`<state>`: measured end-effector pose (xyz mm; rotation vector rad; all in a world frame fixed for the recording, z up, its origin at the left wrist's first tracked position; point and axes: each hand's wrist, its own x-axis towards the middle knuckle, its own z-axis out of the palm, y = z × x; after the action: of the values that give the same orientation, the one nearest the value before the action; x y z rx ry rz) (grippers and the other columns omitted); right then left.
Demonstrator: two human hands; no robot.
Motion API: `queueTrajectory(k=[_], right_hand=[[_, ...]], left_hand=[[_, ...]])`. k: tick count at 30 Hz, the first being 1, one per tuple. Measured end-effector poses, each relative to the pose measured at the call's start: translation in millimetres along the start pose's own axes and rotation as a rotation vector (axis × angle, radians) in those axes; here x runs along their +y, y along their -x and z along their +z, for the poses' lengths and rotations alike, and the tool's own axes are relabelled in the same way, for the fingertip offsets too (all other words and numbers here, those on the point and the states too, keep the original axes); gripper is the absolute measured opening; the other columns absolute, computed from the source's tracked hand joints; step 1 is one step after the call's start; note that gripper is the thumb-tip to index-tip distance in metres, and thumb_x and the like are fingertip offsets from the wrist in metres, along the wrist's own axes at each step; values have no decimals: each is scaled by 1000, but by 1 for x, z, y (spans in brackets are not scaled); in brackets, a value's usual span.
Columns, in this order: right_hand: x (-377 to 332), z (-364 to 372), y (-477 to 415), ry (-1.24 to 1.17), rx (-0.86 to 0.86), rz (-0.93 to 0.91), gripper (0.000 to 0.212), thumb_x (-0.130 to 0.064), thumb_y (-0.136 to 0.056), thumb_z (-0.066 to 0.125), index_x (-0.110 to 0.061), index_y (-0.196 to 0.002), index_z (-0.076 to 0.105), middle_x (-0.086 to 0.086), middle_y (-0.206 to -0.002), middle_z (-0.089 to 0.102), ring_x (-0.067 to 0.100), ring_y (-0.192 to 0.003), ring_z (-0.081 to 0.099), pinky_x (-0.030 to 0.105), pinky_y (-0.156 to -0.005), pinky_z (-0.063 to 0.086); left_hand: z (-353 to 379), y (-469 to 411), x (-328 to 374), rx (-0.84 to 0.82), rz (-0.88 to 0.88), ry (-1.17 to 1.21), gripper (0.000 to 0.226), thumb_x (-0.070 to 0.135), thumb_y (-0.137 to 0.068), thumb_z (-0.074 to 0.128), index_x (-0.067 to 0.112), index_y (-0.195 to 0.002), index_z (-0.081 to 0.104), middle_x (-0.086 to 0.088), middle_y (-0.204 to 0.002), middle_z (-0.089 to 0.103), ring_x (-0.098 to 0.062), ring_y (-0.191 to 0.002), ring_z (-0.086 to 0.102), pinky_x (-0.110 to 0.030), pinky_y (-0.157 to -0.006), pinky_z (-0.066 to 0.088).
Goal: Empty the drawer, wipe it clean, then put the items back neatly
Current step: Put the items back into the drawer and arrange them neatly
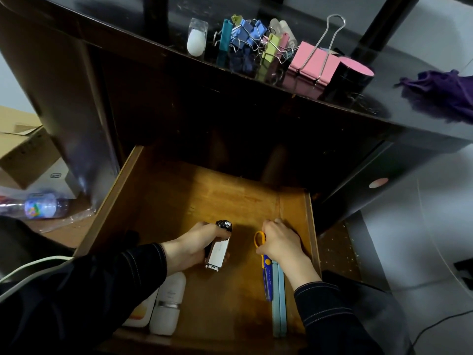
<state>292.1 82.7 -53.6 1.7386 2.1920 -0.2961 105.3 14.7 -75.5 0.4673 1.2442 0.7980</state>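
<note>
Reaching into the open wooden drawer (pixel 115 198), the left hand (pixel 189 248) curls its fingers round a silver-and-black stapler (pixel 217 252) while the right hand (pixel 281 243) pinches the orange handle of scissors (pixel 267 274) lying near the right wall. Binder clips (pixel 245 34) and a purple cloth (pixel 445 96) sit on the surface (pixel 122 21) above.

Drawer (pixel 110 208) open under desk top (pixel 102 29); stapler (pixel 217 249) mid-drawer; scissors (pixel 266 267) at 3 o'clock of it; bottles (pixel 166 303) at 7; clips (pixel 250 34) on desk top at 12; cloth (pixel 440 93) at 2
</note>
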Motion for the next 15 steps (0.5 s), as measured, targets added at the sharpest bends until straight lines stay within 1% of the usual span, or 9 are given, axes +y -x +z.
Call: queueTrajectory(k=[2,4,5,6,8,10,12,14,15], right_hand=[[-1,0,2,-22,13,-4,52,-40,-87,75,-15,-126,50,8,-129,50,27,-108,61,36,-85,56],[2,1,7,-60,60,-23,57,-46,-93,66,-17,-136,44,7,-134,46,26,-111,59,32,-83,54],[4,1,12,-67,88,-45,57,-48,-95,62,-19,-140,42,5,-136,44,25,-114,57,31,-83,53],[7,2,18,-61,111,-81,56,-49,-97,59,-20,-142,41,3,-138,44,24,-117,55,31,-86,53],[16,7,33,-20,113,-185,54,-47,-97,58,-23,-143,41,0,-138,44,23,-122,51,34,-91,54],[23,15,47,69,91,-294,56,-42,-96,61,-23,-144,39,1,-142,41,24,-125,49,37,-92,55],[26,22,53,140,61,-337,61,-34,-94,66,-21,-147,36,3,-149,35,28,-129,46,40,-94,55],[22,23,53,117,9,-292,62,-28,-93,68,-21,-147,36,5,-150,34,31,-131,46,43,-98,52],[20,23,51,93,-13,-265,59,-26,-93,68,-21,-144,38,5,-148,37,32,-129,47,44,-98,52]], left_hand=[[0,1,2,-9,10,-13,32,6,-93,60,-10,-119,52,-22,-92,60,-33,-75,67,-41,-64,56],[0,1,3,-11,25,-25,29,4,-92,60,-9,-118,55,-21,-98,62,-34,-85,65,-44,-72,57],[0,1,3,-8,33,-41,27,3,-91,61,-8,-116,58,-20,-98,63,-33,-88,65,-44,-75,57],[-1,0,2,-3,43,-67,23,3,-90,63,-6,-112,61,-18,-94,66,-31,-87,67,-42,-75,57],[-1,-2,-2,16,63,-156,16,6,-87,69,3,-103,67,-8,-80,73,-20,-78,72,-33,-68,57],[1,-3,-6,38,72,-245,15,11,-84,75,14,-97,67,2,-71,75,-10,-68,72,-24,-57,55],[5,-6,-12,50,79,-336,21,15,-83,78,17,-100,65,0,-79,75,-10,-72,71,-24,-57,56],[9,-7,-20,53,84,-401,33,16,-83,78,16,-111,61,-4,-92,72,-14,-80,70,-27,-59,57],[11,-7,-23,51,89,-417,38,16,-83,77,16,-116,58,-4,-97,71,-14,-82,70,-28,-58,57]])
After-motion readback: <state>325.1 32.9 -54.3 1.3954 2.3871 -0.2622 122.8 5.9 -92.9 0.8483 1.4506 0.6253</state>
